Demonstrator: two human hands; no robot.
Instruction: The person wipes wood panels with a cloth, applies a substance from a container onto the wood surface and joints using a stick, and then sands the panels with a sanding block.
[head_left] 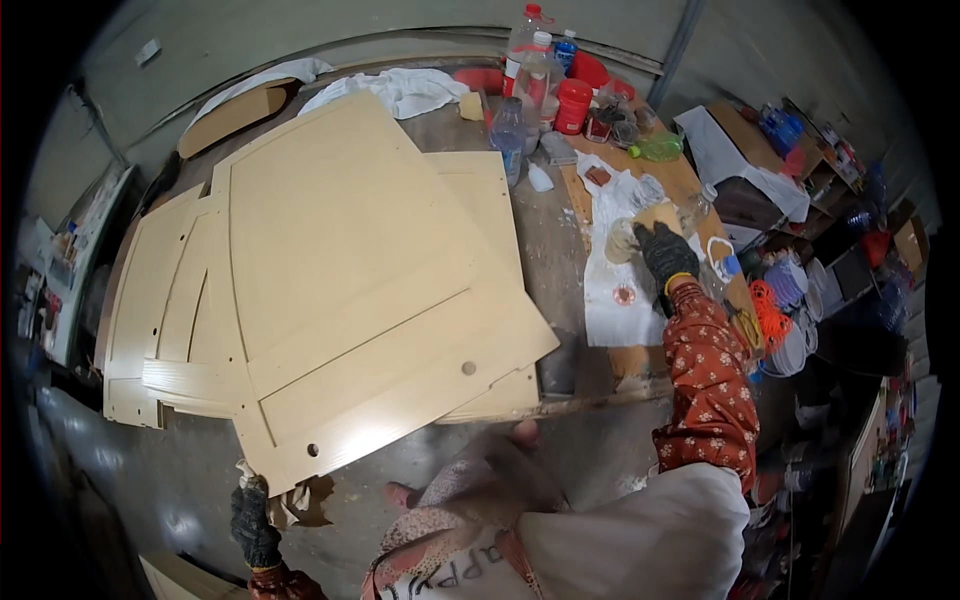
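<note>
My right hand [668, 255], in a dark grey glove with a yellow cuff, closes over a pale yellow sponge-like block [660, 214] on the right of the workbench. Beside its fingers stands a small beige tub [622, 240], on a stained white cloth [610, 312]. Below the near left corner of a large cream cabinet door panel [345, 260], my gloved left hand [255, 525] is closed; a whitish bit shows at its fingertips. What it grips is unclear. Crumpled tan material [297, 503] hangs or lies next to it, partly behind the panel.
More cream panels [140, 300] lie under and left of the large one, which overhangs the bench's front edge. Bottles [508, 135] and a red jar [573, 105] crowd the back. Yellow-handled scissors [748, 328] and orange cord [768, 310] are at the right edge. Shelves [750, 160] stand beyond.
</note>
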